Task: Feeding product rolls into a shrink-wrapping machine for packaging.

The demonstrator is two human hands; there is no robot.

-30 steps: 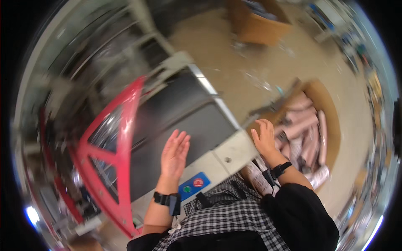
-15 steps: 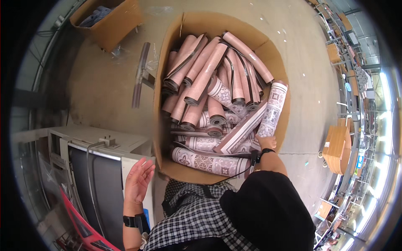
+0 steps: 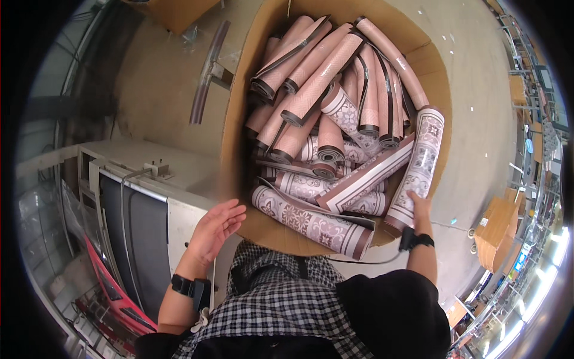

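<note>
A large cardboard box (image 3: pixel 234 107) in front of me is full of rolled mats. My right hand (image 3: pixel 421 209) grips the lower end of a patterned rolled mat (image 3: pixel 423 149) along the box's right side; its thumb lies on top, and its other fingers are mostly hidden. My left hand (image 3: pixel 219 230) is empty, its fingers loosely extended just outside the box's near left edge. Closest to me lies another patterned rolled mat (image 3: pixel 308 221), across the near side. Several pink rolled mats (image 3: pixel 323 78) with dark edges are heaped at the far side.
A pale machine with a dark belt (image 3: pixel 143 233) stands at my left, beside the box. Beyond it is a dark T-shaped bar (image 3: pixel 209 72). A brown carton (image 3: pixel 497 224) sits on the floor at right, before crowded shelving. Another carton (image 3: pixel 173 13) is at the far left.
My right hand now grips the patterned roll by its right side, and more of the roll's near end shows. My left hand has moved right, toward the box. The whole view has shifted.
</note>
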